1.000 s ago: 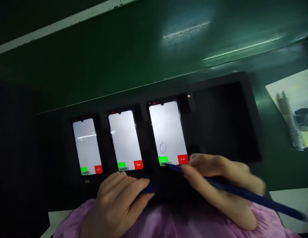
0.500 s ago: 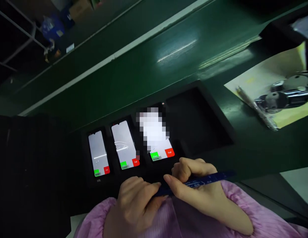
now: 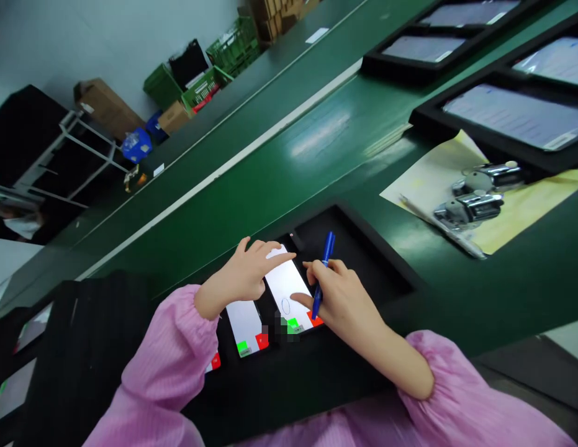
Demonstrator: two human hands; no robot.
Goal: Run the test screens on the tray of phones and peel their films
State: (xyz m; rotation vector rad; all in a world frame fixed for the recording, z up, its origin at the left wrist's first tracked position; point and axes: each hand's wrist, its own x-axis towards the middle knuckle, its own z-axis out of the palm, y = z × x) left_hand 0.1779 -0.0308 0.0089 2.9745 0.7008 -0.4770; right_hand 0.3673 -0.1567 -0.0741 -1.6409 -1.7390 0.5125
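Observation:
My right hand [image 3: 342, 295] has a blue marker pen [image 3: 329, 245] tucked among its fingers, while its thumb reaches over the lower right of a phone [image 3: 289, 285]. That phone has a lit white screen with a blue oval drawn on it and green and red boxes at the bottom. Over its upper left, my left hand [image 3: 244, 270] is open, fingers stretched across the screen; whether they touch it I cannot tell. A second lit phone [image 3: 244, 316] lies to the left, partly under my left hand. Only the bottom corner of a third phone [image 3: 213, 363] shows beside my sleeve.
The phones lie in a black tray [image 3: 370, 248] on a green bench. To the right, chrome metal parts [image 3: 475, 208] rest on yellowish paper [image 3: 419, 174]. More black trays holding screens [image 3: 507, 112] stand at upper right, and others [image 3: 18, 391] at far left.
My hands have moved up from the tray's front edge to the right phone. My left hand has let go of the marker and opened; the right keeps it, now upright. The view has shifted and brightened.

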